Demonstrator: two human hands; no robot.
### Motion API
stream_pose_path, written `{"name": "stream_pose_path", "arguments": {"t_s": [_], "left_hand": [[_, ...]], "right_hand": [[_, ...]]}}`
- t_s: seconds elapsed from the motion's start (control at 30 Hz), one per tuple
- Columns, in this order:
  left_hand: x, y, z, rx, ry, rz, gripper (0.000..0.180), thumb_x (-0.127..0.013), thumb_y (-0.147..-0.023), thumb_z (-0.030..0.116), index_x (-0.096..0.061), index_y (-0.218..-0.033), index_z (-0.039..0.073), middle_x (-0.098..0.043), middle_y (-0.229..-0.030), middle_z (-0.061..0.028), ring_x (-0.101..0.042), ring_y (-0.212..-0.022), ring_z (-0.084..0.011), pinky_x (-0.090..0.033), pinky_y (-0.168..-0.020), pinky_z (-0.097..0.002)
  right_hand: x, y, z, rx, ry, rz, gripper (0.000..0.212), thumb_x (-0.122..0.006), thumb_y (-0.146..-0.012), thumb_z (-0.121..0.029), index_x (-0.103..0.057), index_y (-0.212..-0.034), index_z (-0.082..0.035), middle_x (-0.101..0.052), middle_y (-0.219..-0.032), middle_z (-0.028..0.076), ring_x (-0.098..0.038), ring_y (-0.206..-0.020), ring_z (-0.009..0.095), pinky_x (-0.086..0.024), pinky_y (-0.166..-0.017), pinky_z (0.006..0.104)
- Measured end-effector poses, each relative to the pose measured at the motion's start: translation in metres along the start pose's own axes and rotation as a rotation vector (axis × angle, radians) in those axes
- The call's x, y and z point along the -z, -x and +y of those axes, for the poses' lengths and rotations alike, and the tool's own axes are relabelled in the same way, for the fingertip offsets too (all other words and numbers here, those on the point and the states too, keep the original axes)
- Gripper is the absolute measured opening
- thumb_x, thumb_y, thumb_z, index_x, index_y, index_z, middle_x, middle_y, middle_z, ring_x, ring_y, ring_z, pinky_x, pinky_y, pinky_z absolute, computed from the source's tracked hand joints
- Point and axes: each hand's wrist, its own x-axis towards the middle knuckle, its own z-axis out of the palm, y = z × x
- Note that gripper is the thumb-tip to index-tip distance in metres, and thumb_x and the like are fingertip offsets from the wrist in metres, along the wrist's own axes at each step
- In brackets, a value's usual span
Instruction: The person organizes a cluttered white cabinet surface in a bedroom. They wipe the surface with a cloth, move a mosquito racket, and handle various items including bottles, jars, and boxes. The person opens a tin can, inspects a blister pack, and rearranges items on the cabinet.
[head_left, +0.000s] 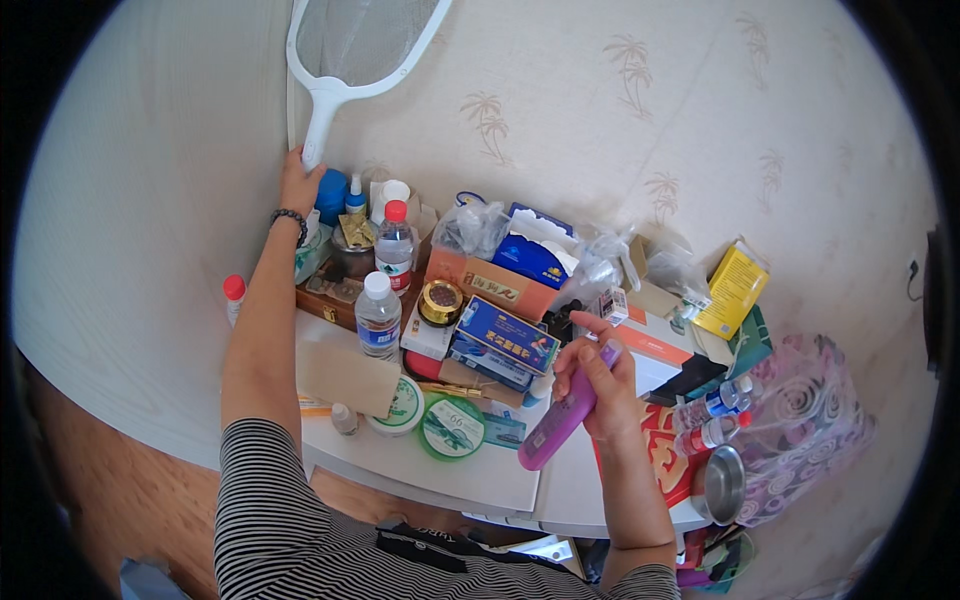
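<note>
My left hand (299,182) reaches to the far left and is closed around the handle of a white mosquito swatter (322,115), its mesh head up against the wall. In my right hand (612,392), over the front of the table, is a slim purple bottle (560,425), tilted, with the fingers wrapped round its upper part and the index finger stretched out. Below the swatter stand a blue container (331,196) and a small blue spray bottle (356,196). Left of the purple bottle, a green round tub (452,428) sits near the table edge.
Clutter covers the white table (490,484): water bottles (378,318), a blue box (508,333), a gold-lidded jar (440,301), a yellow box (733,290). At the right are a metal bowl (724,484) and a patterned plastic bag (810,430). A wall stands behind.
</note>
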Motion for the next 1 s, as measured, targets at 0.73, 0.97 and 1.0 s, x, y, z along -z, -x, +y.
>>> {"name": "stream_pose_path", "arguments": {"t_s": [0.73,0.97,1.0], "left_hand": [[-0.001,0.004,0.007,0.161,0.273,-0.251,0.045,-0.060,-0.093,0.024,-0.044,-0.129,0.003,-0.056,-0.110,-0.0082,-0.050,-0.104,-0.0176,-0.041,-0.093,-0.0320],[0.004,0.006,-0.009,0.082,0.201,-0.290,0.051,-0.063,-0.091,0.024,-0.041,-0.133,0.003,-0.054,-0.115,-0.0095,-0.050,-0.106,-0.0179,-0.042,-0.093,-0.0331],[0.001,0.010,-0.008,0.082,0.219,-0.270,0.054,-0.065,-0.090,0.024,-0.040,-0.134,0.003,-0.054,-0.117,-0.0105,-0.049,-0.108,-0.0185,-0.042,-0.094,-0.0334]], "right_hand": [[-0.006,-0.001,0.014,-0.041,0.013,0.010,0.038,-0.057,-0.095,-0.015,-0.043,-0.128,-0.001,-0.061,-0.081,0.011,-0.056,-0.060,0.014,-0.048,-0.055,0.0258],[-0.018,0.000,0.020,-0.061,-0.039,-0.031,0.039,-0.058,-0.095,-0.015,-0.043,-0.128,-0.001,-0.061,-0.082,0.011,-0.056,-0.061,0.014,-0.048,-0.056,0.0263],[-0.016,0.001,0.020,-0.054,-0.033,-0.027,0.039,-0.058,-0.094,-0.015,-0.043,-0.128,-0.001,-0.061,-0.082,0.011,-0.056,-0.061,0.014,-0.048,-0.056,0.0263]]}}
